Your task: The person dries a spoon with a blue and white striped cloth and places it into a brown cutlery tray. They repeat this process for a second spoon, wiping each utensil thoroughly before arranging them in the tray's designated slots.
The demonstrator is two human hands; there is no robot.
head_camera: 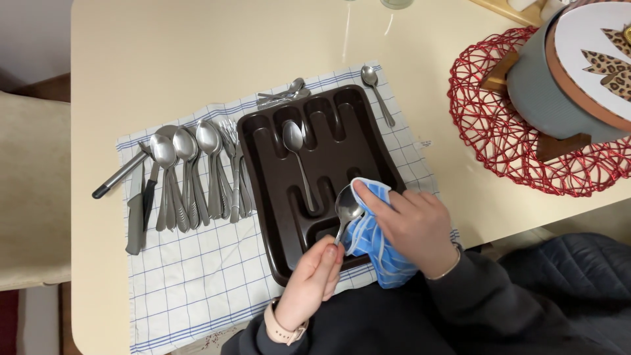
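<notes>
My left hand (314, 279) grips the handle of a steel spoon (346, 209), bowl up, over the near end of a dark brown cutlery tray (261, 172). My right hand (414, 227) holds a blue cloth (374, 246) pressed against the spoon's bowl. One spoon (297, 158) lies in a middle slot of the tray. The tray rests on a white tea towel with blue checks (197, 276).
Several spoons and forks (197, 174) lie in a row left of the tray, with knives (137, 204) at the far left. A lone spoon (376, 92) lies right of the tray. A red woven mat (499, 131) carries a round grey box (559, 85).
</notes>
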